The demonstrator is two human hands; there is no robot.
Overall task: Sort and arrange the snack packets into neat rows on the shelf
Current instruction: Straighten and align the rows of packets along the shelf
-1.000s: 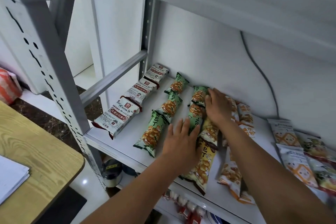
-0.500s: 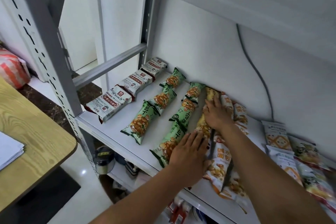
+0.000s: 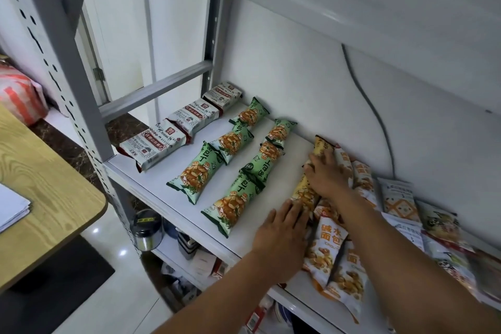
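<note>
On the white shelf [image 3: 151, 187] lie three rows of packets: white-and-red ones [image 3: 151, 148] at the left, then two rows of green ones [image 3: 195, 173] [image 3: 235, 203]. To their right lies a row of yellow packets [image 3: 302, 192] beside a loose pile of orange-and-white packets [image 3: 329, 249]. My left hand [image 3: 282, 230] lies flat with straight fingers against the near yellow packet. Farther back, my right hand [image 3: 326, 173] presses with spread fingers on the yellow packets.
More white and patterned packets [image 3: 398, 198] lie jumbled at the shelf's right. A grey cable [image 3: 376, 116] runs down the back wall. A wooden table [image 3: 40, 198] with papers stands at the left. A jar [image 3: 146, 229] and boxes sit on the lower shelf.
Both hands have moved right, off the second green row and onto the yellow packets. The green row now lies free, with a gap between it and the yellow row.
</note>
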